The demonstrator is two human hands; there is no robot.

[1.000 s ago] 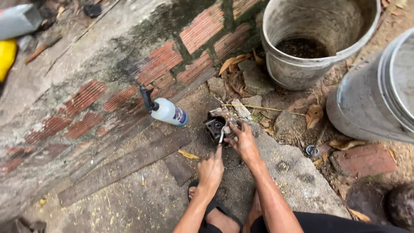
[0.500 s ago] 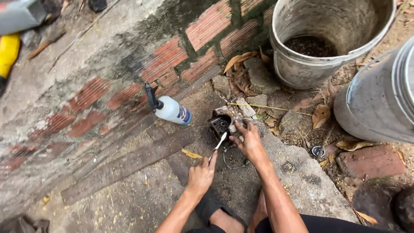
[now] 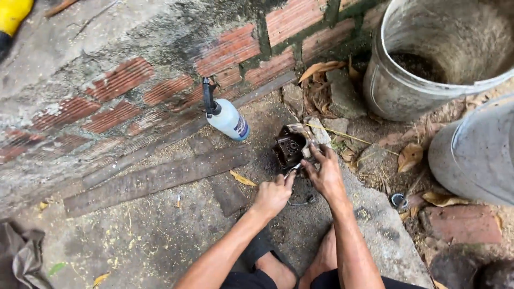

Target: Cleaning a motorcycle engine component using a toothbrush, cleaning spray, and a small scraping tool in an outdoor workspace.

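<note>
Brickwork runs along the far side of the scene, a weathered brick wall [image 3: 123, 80] with patches of grey render and green moss in the joints. At its foot leans a small white spray bottle [image 3: 227, 119] with a black trigger head, tilted toward the wall, just left of the dark, greasy metal engine part [image 3: 289, 147] that sits on the stained concrete ground [image 3: 160, 235]. Two dark wooden planks [image 3: 155, 179] lie flat to the left of that part, running along the wall's base.

The left hand [image 3: 273, 195] is curled into a narrow grip around a slim metal tool [image 3: 292, 170] whose tip points up at the near edge of the engine part. The right hand [image 3: 324, 174] rests just right of it, fingers spread and pressing on the part's near right side; whether it clasps anything I cannot tell. A thin wire lies on the ground between the two wrists.

Dry brown leaves [image 3: 321, 69] and broken stone crowd the far right of the part. Beyond them stands a dirty grey bucket [image 3: 396, 91], open, with dark soil or sludge at its bottom. A second grey container [image 3: 476, 155] lies at the right edge, its contents hidden. A loose red brick [image 3: 460, 225] sits near right, a crumpled grey cloth [image 3: 24, 259] near left.
</note>
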